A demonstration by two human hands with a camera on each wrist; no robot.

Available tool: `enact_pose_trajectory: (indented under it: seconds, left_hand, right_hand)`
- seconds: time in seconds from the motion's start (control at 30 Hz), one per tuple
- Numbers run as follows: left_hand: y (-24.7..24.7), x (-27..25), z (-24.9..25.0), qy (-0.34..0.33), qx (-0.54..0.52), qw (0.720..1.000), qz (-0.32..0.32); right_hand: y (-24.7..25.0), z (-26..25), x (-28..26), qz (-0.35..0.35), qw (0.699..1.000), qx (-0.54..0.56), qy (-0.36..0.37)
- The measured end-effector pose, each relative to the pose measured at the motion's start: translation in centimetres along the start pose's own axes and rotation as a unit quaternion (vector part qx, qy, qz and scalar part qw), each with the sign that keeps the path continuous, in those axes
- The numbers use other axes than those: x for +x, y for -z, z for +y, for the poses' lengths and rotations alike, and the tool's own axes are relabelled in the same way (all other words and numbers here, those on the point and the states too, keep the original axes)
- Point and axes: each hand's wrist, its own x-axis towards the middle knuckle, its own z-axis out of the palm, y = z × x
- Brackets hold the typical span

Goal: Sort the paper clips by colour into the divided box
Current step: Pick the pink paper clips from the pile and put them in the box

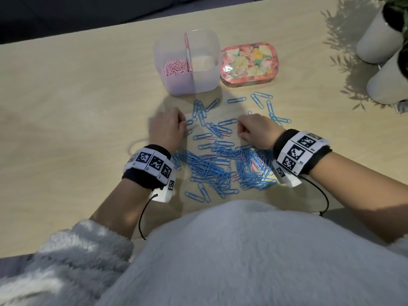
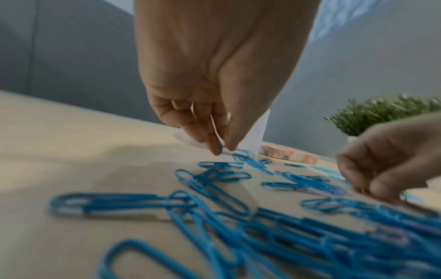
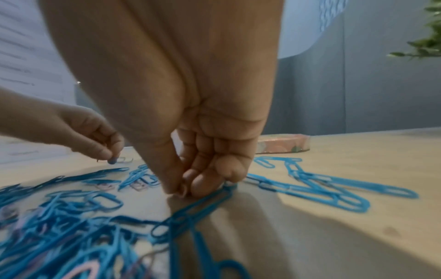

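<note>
A clear divided box (image 1: 205,82) stands at the back, with pink paper clips (image 1: 175,67) in its left compartment. Blue paper clips (image 1: 220,164) lie scattered and heaped on the table between my hands, with a few pink ones (image 3: 140,186) mixed in. My left hand (image 1: 184,124) is down at the pile's left edge. Its thumb and forefinger (image 2: 224,149) pinch a pale clip at the table top. My right hand (image 1: 239,131) is curled at the pile's right side, and its thumb and fingers (image 3: 181,190) pinch a small pink clip against the table.
A floral tin (image 1: 249,64) sits to the right of the box. Two white plant pots (image 1: 379,36) stand at the far right edge. The table's near edge runs just below the pile, at my fleecy front (image 1: 242,250).
</note>
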Motion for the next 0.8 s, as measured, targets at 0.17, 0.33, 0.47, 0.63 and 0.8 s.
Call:
enact_pose_trajectory:
  seconds: [0.17, 0.33, 0.47, 0.63, 0.8]
  left_hand:
    - [-0.4, -0.4, 1.2, -0.123, 0.022, 0.992, -0.015]
    - [-1.6, -0.4, 2.2, -0.115, 0.039, 0.991, -0.051]
    - [-0.9, 0.3, 1.1, -0.098, 0.055, 0.993, -0.027]
    - [-0.7, 0.2, 1.8, -0.185, 0.028, 0.979, -0.079]
    - [-2.0, -0.2, 3.4, -0.204, 0.04, 0.973, -0.102]
  right_hand:
    - [-0.3, -0.6, 0.7, 0.077, 0.976, 0.202, -0.019]
    - [-1.2, -1.3, 1.8, 0.085, 0.981, 0.175, -0.017]
    - [-0.5, -0.4, 2.8, 0.136, 0.978, 0.148, -0.052]
    - [-0.3, -0.6, 2.1, 0.133, 0.984, 0.116, -0.01]
    - [-1.4, -2.1, 1.6, 0.082, 0.995, 0.056, 0.003]
